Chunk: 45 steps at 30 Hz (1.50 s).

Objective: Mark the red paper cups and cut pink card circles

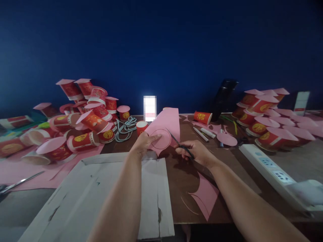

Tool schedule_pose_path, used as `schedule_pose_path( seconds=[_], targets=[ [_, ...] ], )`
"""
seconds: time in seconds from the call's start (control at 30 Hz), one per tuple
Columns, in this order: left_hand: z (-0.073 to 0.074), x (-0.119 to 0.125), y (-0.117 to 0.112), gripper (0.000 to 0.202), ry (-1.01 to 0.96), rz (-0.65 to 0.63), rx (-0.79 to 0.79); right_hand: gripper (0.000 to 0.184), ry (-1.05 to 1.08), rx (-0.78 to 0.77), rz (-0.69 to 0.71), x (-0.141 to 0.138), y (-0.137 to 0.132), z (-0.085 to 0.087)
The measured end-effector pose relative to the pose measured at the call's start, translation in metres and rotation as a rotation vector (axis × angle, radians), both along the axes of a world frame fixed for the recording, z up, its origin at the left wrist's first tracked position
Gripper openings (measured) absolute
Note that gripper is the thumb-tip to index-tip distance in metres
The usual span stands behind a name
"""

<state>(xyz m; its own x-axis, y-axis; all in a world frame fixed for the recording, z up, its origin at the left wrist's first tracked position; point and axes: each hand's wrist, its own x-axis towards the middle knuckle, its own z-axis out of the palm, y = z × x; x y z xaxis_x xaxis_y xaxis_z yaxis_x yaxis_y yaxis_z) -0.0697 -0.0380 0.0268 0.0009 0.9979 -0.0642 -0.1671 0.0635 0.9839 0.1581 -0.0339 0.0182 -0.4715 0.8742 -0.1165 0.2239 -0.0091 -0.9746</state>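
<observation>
My left hand (143,144) pinches a sheet of pink paper (170,119), its thumb lying on top inside a drawn circle. The sheet is held above the table, its far part stretching away from me. Black-handled scissors (186,151) are in my right hand (196,153), with fingers through the handles. Their blades reach the paper along the right side of the circle outline; whether the blades are parted I cannot tell. A red paper cup (141,127) stands just behind my left hand. Below my right hand lies a curved-edged pink offcut (205,196).
Red paper cups with pink discs are piled at left (92,121) and stacked at right (264,104). A grey cardboard piece (101,188) lies under my left arm. A white power strip (267,164), white pens (201,133), a coiled cord (126,127) and other scissors (21,181) lie around.
</observation>
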Motion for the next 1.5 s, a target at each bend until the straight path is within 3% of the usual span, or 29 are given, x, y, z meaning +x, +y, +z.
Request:
schedule_pose_path(
  seconds=[0.4, 1.23, 1.5],
  targets=[
    [-0.003, -0.003, 0.002, 0.056, -0.029, -0.056, 0.053, 0.040, -0.010, 0.022, 0.023, 0.003, 0.001, 0.000],
    [-0.006, -0.004, 0.004, 0.053, 0.026, -0.047, 0.047, 0.042, -0.039, 0.037, 0.067, 0.010, 0.005, 0.001],
    [-0.003, -0.003, 0.001, 0.055, -0.058, -0.113, 0.052, 0.043, -0.079, 0.091, 0.098, 0.012, 0.003, 0.006]
  ],
)
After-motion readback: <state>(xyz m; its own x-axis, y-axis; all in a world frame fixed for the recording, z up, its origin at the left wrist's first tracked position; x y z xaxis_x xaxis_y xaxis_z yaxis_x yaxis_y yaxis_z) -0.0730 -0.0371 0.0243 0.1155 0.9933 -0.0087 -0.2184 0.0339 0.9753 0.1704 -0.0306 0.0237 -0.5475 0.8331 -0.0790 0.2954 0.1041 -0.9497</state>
